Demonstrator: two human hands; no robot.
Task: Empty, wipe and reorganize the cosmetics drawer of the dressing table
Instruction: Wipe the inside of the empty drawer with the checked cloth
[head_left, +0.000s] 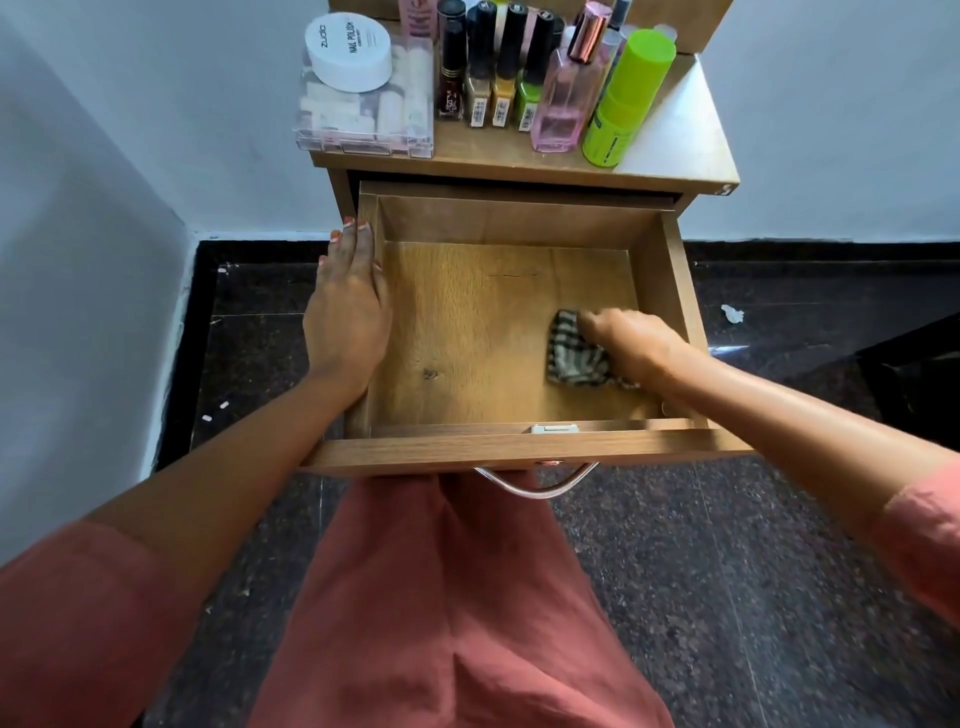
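The wooden drawer (467, 312) is pulled far out, and the only thing lying in it is a cloth. My right hand (631, 340) presses that striped dark-and-white cloth (571, 358) onto the drawer floor near the right wall, fingers closed on it. My left hand (348, 306) lies flat over the drawer's left wall, fingers together and pointing away from me. On the table top (675, 140) stand the cosmetics: a white round jar (347, 49) on a clear box (363, 111), several nail polish bottles (493, 67), a pink perfume bottle (563, 93) and a green bottle (626, 98).
A metal handle (535, 483) hangs under the drawer front, just above my pink-clad legs. The floor is dark stone, with a crumpled white scrap (731, 313) to the right. White walls close in at the left and behind the table.
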